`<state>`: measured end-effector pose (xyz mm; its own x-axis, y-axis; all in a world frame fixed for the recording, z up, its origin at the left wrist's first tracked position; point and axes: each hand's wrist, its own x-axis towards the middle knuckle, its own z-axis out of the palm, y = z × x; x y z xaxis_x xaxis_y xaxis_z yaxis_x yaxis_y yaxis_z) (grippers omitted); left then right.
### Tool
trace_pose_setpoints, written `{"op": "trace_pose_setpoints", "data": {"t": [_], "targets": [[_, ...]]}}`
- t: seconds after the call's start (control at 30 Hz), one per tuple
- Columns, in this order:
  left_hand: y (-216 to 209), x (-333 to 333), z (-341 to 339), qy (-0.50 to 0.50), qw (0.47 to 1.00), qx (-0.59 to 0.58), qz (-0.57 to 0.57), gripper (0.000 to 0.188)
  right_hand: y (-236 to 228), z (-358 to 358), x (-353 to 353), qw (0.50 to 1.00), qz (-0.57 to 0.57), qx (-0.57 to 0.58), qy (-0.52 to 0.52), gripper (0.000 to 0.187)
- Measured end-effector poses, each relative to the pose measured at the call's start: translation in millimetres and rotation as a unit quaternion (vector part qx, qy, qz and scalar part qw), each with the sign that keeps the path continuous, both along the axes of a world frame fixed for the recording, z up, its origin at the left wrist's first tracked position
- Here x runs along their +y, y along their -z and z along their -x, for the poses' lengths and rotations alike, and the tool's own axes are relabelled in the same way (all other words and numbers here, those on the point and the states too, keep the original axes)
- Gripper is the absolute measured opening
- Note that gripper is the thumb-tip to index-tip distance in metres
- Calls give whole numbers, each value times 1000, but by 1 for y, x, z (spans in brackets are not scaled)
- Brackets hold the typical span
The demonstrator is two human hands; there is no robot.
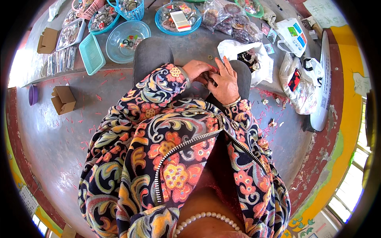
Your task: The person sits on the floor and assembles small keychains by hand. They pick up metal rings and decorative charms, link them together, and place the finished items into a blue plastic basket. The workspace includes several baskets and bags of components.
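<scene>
My left hand (194, 70) and my right hand (225, 84) meet over my lap, between my dark-clad knees. Both have fingers bent and pinched together at one spot. Whatever small thing they hold there is hidden by the fingers; a bit of red shows near the left fingertips. On the right hand, some fingers point up and away from the pinch. Just beyond the hands, a small ring-shaped piece (210, 57) lies on the grey table. A white plastic bag (266, 67) with dark items inside stands right of my right knee.
At left are a clear blue basin (113, 49), a teal basket (92, 55) and cardboard boxes (63, 100). Farther back stand a blue tray (159, 24) and clear bags of brown round pieces (232, 22). Shopping bags (291, 36) sit at right. Red scraps litter the floor.
</scene>
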<state>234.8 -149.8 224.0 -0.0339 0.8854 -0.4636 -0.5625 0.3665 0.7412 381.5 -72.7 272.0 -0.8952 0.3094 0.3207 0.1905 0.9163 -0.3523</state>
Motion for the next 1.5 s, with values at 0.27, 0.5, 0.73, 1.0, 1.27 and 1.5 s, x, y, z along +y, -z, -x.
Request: {"op": "trace_pose_setpoints", "data": {"t": [0.27, 0.5, 0.73, 1.0, 1.27, 1.5], "targets": [[-1, 0, 0, 48, 998, 43, -6, 34, 2, -2, 4, 1000, 1, -17, 2, 14], [2, -2, 2, 53, 998, 34, -23, 34, 11, -9, 24, 993, 76, 78, 34, 11], [2, -1, 1, 65, 998, 11, -22, 32, 8, -11, 25, 992, 75, 93, 36, 12], [7, 0, 0, 60, 998, -19, -31, 32, 11, -8, 20, 985, 93, 118, 81, 14], [5, 0, 0, 55, 998, -25, -18, 32, 4, -9, 17, 988, 48, 113, 92, 11], [3, 0, -1, 64, 997, -25, -21, 32, 5, -8, 14, 993, 5, 114, 30, 11]]}}
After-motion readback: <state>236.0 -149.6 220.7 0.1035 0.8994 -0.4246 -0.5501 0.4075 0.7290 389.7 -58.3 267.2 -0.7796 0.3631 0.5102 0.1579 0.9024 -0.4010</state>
